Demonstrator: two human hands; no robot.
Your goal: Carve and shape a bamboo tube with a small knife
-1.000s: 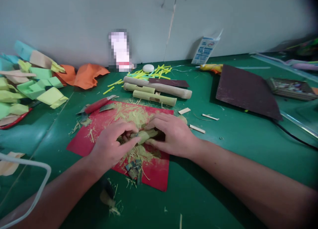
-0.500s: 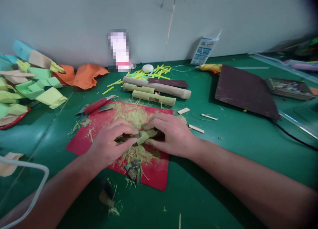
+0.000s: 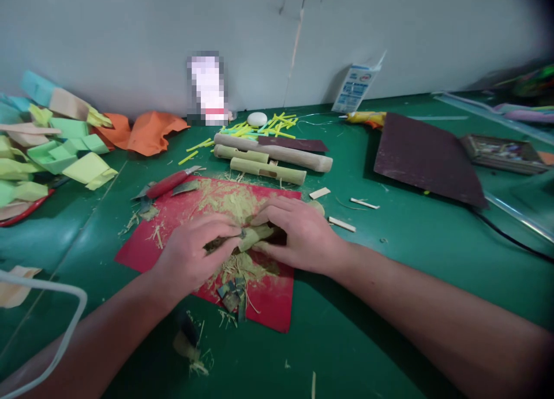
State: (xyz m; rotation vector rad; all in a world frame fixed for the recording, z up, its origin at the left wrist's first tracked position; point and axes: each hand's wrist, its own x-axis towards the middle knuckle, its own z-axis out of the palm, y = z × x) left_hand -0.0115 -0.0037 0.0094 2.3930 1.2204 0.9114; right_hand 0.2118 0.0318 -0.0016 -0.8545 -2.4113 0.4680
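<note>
Both hands meet over a red mat (image 3: 268, 298) strewn with pale green shavings. My right hand (image 3: 300, 234) is curled around a short green bamboo piece (image 3: 256, 236) and presses it onto the mat. My left hand (image 3: 193, 255) is closed, its fingers and thumb pinched against the left end of the same piece; a dark thing (image 3: 214, 245) shows under its fingers, too hidden to name. Small dark green peel chips (image 3: 232, 292) lie just in front of the hands.
A red-handled knife (image 3: 171, 183) lies at the mat's far left corner. Behind the mat lie bamboo sticks (image 3: 268, 171), a wooden rod (image 3: 277, 152) and yellow strips (image 3: 268, 125). Dark sandpaper (image 3: 426, 160) is at right, coloured folded papers (image 3: 56, 151) at left.
My left hand has shifted slightly along the bamboo piece's left end, its fingers closing tighter. The right hand has stayed put.
</note>
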